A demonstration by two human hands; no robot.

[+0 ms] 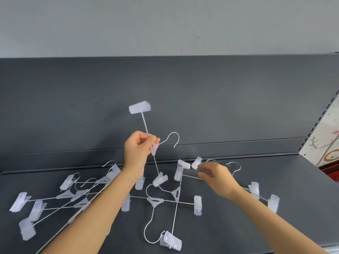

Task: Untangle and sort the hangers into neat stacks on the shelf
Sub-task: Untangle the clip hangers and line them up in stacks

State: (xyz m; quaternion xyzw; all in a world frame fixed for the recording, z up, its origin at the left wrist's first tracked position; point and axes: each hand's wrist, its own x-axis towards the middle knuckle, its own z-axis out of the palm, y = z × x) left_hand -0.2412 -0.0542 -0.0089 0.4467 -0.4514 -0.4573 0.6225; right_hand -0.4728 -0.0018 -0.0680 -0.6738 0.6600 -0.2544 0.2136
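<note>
Dark shelf [238, 226] bears scattered hangers [156, 200] (clipped, tangled).

A raised hanger [145, 124] of thin silver wire, with a translucent white plastic clip at each end, stands almost upright above the middle of the dark grey metal shelf [238, 226]. The left hand [136, 151] pinches it at its centre piece. One clip is high, the other low, and the hook points right. At the left, a tangled heap [73, 195] of the same hangers overlaps in layers. Near the middle, two crossed hangers [155, 200] lie flat. Further hangers [256, 191] lie at the right, partly hidden.
</note>
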